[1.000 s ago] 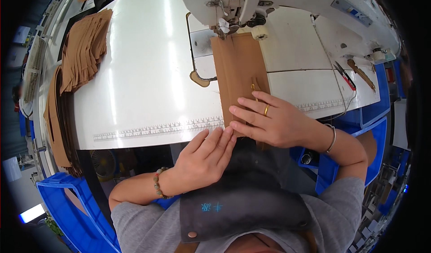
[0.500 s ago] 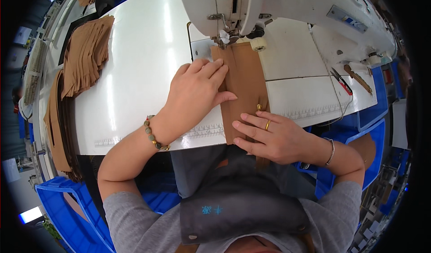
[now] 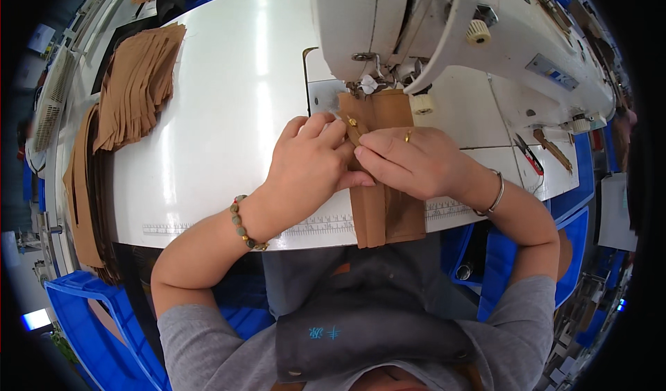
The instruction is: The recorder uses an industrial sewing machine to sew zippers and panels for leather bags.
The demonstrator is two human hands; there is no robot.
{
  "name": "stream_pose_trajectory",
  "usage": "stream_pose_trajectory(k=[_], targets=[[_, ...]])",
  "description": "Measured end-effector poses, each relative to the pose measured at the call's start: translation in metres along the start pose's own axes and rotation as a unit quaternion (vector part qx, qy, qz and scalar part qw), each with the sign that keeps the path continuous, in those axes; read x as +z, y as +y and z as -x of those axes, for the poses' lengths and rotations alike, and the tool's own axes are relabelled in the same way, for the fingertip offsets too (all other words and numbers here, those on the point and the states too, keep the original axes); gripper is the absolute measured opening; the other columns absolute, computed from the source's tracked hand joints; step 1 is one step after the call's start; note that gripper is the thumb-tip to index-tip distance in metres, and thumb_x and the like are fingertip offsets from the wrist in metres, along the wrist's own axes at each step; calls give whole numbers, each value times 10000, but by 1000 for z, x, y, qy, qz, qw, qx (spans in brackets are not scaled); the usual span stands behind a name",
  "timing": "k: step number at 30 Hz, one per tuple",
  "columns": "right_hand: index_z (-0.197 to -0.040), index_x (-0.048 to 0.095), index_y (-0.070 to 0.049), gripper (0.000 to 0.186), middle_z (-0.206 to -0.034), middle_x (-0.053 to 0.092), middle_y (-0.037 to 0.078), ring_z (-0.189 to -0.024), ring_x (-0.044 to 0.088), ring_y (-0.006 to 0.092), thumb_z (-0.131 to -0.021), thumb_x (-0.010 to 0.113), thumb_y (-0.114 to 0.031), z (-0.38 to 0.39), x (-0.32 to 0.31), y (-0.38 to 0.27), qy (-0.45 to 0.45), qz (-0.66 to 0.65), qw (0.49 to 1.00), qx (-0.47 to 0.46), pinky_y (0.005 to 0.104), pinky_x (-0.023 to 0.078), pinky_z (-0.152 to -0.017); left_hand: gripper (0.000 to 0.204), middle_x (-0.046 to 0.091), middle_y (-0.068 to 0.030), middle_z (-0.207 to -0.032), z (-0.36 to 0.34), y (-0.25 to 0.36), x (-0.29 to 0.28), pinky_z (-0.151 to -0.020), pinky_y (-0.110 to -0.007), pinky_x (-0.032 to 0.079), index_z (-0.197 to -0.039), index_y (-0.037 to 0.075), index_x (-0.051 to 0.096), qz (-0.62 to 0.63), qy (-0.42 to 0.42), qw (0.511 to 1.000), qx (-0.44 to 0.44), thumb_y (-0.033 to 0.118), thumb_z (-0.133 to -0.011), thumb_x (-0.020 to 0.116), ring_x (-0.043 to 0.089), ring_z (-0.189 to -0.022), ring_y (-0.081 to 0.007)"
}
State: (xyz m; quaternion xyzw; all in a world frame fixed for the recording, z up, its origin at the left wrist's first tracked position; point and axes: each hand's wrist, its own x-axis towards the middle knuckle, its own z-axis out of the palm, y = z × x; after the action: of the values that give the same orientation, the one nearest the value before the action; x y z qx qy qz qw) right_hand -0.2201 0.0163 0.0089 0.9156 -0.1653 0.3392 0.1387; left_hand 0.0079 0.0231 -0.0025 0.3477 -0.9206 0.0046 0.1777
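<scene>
A: Nearest first. Where is the work?
B: Long, flat brown fabric panel (image 3: pixel 368 214); lower end at the near edge of the glossy white tabletop (image 3: pixel 208 183).
A: Hands?
B: Right hand (image 3: pixel 424 166): fingers drawn together, tips pinching the panel just below a small gold-coloured metal pull (image 3: pixel 352 122), probably to control that layer. Left hand (image 3: pixel 305 155): fingers curled at the panel's left edge, likely steadying it; tips hidden, so cannot tell whether they grip.
A: Farther out?
B: Red-handled metal snips (image 3: pixel 531 157) lie to the right, presumably for easy reach. Panel's upper end sits at the needle area of the white sewing machine (image 3: pixel 347 23), judged to be lined up there. Fanned stack of brown fabric pieces (image 3: pixel 142 82), far left, seemingly kept off the working area.
</scene>
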Motion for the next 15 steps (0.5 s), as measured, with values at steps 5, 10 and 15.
stream_pose_trajectory(k=[5,10,15], targets=[[-914,625,-64,176,-949,611,45,-774,649,156,-770,697,-135,14,17,-4,-32,-17,997,70,266,531,-604,557,662,-52,-1216,-1,2,-1,-1002,-425,485,-1133,68,747,22,-4,1000,-18,446,-732,829,589,-1205,-277],[-929,635,-57,210,-952,616,52,-809,655,173,-739,697,-119,15,17,-5,-67,25,993,95,284,555,-652,757,617,-78,-1341,-2,7,-4,-1034,-449,466,-1315,55,628,86,-4,993,-83,370,-670,869,577,-1233,-299],[-991,679,-30,284,-963,654,52,-900,680,198,-722,702,-119,11,19,-5,-9,-20,997,78,305,586,-737,888,547,-102,-1475,-4,6,-3,-1072,-454,441,-1413,61,527,64,17,996,-64,307,-640,889,537,-1343,-333]])
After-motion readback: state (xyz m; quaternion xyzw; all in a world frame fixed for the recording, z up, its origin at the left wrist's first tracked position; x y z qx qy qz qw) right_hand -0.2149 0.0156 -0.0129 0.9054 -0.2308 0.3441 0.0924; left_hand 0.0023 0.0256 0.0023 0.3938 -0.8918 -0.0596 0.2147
